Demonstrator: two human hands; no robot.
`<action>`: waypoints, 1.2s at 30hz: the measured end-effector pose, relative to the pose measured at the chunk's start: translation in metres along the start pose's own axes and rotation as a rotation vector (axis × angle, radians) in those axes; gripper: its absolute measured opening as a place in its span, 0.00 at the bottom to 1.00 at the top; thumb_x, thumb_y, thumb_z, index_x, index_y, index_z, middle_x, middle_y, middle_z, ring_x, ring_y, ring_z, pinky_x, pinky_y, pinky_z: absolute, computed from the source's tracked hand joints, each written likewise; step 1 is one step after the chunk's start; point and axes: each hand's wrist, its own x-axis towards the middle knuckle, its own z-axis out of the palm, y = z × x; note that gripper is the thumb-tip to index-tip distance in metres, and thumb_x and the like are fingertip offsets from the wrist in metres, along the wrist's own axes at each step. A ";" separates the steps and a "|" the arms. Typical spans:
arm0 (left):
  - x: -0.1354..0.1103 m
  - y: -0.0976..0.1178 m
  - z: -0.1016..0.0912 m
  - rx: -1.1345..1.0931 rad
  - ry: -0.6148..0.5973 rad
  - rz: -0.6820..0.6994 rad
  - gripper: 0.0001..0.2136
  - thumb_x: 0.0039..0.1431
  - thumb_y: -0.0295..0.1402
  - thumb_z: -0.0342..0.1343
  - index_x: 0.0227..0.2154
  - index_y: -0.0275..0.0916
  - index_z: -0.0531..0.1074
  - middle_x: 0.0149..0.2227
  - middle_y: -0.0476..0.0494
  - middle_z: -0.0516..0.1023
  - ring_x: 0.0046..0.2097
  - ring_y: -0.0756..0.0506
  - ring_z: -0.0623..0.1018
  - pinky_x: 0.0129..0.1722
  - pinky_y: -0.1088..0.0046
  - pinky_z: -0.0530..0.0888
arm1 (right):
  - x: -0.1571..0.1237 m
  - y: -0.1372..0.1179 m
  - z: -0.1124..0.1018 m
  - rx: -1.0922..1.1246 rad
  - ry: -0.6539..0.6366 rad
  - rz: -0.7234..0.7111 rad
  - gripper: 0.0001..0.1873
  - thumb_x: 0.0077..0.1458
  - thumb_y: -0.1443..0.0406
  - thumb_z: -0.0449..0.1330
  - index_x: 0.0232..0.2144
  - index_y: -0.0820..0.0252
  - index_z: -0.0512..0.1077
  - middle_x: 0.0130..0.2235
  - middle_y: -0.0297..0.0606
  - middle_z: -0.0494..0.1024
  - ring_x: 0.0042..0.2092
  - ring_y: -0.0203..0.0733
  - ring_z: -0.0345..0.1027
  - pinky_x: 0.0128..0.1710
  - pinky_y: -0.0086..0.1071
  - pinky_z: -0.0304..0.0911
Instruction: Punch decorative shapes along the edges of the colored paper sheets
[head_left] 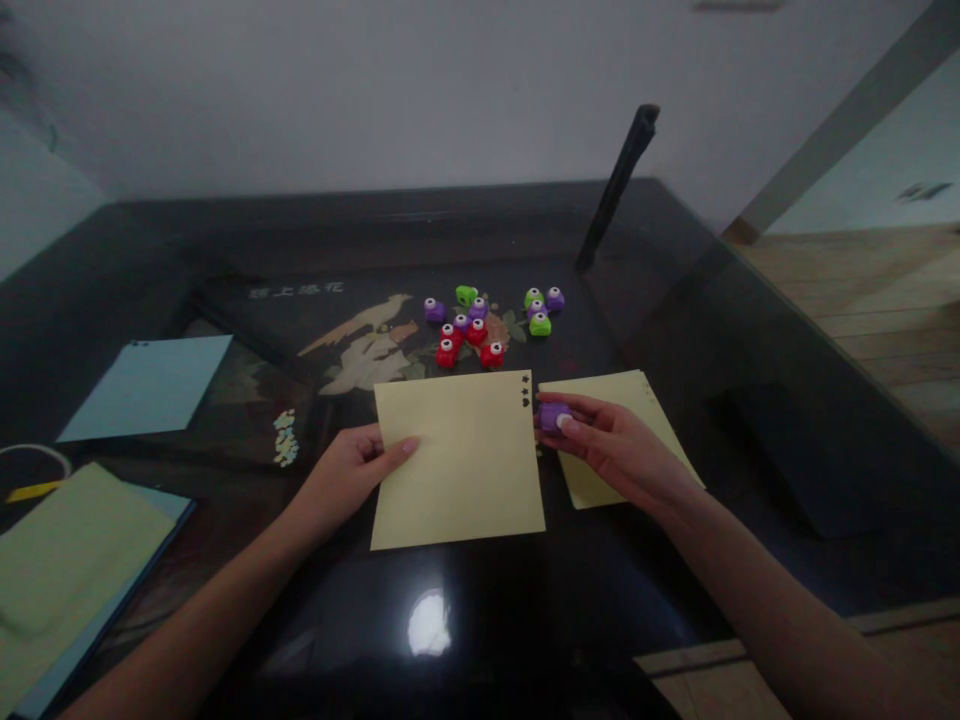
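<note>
My left hand grips a yellow sheet of paper by its left edge, thumb on top. Small star and heart shapes are punched through the sheet's top right corner. Between the fingers and thumb of my right hand is a purple craft punch with a white button, close by the sheet's right edge. Whether the paper sits in the punch's slot I cannot tell. Under my right hand lies a stack of yellow paper. More punches in red, purple and green stand behind the sheet.
A blue sheet with punched marks lies at the left, with small paper cut-outs beside it. Green and blue papers are piled at the near left. A black upright bar rises from the glossy dark table.
</note>
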 end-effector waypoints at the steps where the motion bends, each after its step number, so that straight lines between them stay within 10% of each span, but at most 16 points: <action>1: 0.000 0.001 0.000 0.016 0.001 -0.001 0.17 0.48 0.46 0.62 0.31 0.34 0.75 0.29 0.42 0.82 0.30 0.42 0.80 0.29 0.70 0.76 | 0.000 0.000 -0.001 -0.007 -0.002 0.000 0.16 0.47 0.63 0.67 0.41 0.60 0.74 0.41 0.40 0.79 0.42 0.40 0.74 0.50 0.39 0.67; 10: -0.001 0.002 0.002 0.059 -0.014 -0.002 0.16 0.50 0.45 0.60 0.33 0.35 0.77 0.30 0.41 0.82 0.32 0.41 0.80 0.31 0.67 0.76 | -0.004 -0.001 -0.002 -0.140 -0.052 -0.001 0.18 0.50 0.57 0.64 0.42 0.56 0.70 0.33 0.37 0.78 0.32 0.37 0.73 0.35 0.34 0.69; 36: -0.003 0.004 0.008 0.104 -0.029 0.000 0.16 0.48 0.46 0.60 0.31 0.37 0.77 0.29 0.42 0.82 0.32 0.41 0.79 0.31 0.68 0.76 | -0.002 0.004 0.005 -0.278 0.015 -0.032 0.16 0.44 0.62 0.68 0.37 0.58 0.73 0.34 0.36 0.77 0.33 0.36 0.70 0.32 0.31 0.67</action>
